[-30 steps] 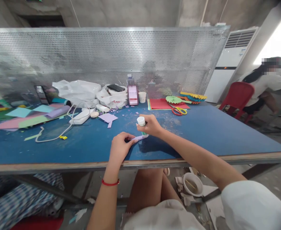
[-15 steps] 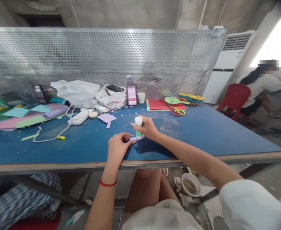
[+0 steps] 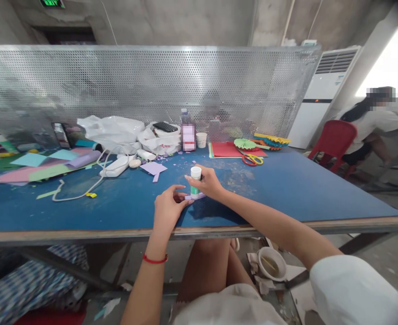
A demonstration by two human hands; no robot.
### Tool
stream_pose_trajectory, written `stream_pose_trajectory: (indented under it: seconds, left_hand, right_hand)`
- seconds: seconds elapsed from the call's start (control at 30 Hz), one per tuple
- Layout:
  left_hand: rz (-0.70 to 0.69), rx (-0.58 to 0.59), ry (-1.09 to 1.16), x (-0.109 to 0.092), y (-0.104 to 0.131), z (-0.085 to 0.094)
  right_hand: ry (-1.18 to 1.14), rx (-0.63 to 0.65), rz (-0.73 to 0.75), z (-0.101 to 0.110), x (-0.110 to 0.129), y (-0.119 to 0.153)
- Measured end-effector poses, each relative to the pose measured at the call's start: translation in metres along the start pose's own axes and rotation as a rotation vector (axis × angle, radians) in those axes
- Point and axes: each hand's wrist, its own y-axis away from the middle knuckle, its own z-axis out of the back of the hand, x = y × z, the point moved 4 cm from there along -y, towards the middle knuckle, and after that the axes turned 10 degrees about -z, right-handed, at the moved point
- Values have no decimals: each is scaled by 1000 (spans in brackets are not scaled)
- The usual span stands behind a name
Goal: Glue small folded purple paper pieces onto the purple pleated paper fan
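Note:
My right hand (image 3: 209,182) is closed around an upright white and green glue stick (image 3: 195,188). The lower end of the stick rests on a narrow strip of purple paper (image 3: 201,196) lying on the blue tabletop. To the left, my left hand (image 3: 170,201) pinches the strip's left end between thumb and fingers and presses it to the table. A purple paper piece (image 3: 154,168) with a small strip by it lies beyond my left hand.
Scissors (image 3: 252,159) and red paper sheets (image 3: 223,150) lie at the back right. A paper cup (image 3: 201,140) stands near the mesh screen (image 3: 134,81). A white cable (image 3: 80,197), plastic bags (image 3: 112,131) and coloured paper (image 3: 53,170) spread across the left. A person sits far right.
The glue stick has shifted slightly left along the purple strip in my right hand. My left hand keeps its hold on the strip. The whole view has tipped up a little.

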Motion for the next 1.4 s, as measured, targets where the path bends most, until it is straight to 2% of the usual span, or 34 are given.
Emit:
stream_pose_trajectory:
  seconds: [0.23,0.6,1.13,1.4]
  left_hand:
    - [21,-26,53,-2,0,4]
    - [47,-45,312,8,6,5]
    - [67,-140,277,-1,10,11]
    - [69,-168,289,5,9,10]
  right_hand:
    - [-23,3,20,-4,4,1]
    - [-48,32,43,-8,9,2]
    - [-68,79,53,-12,15,4]
    - [-45,90,66,-17,14,3]
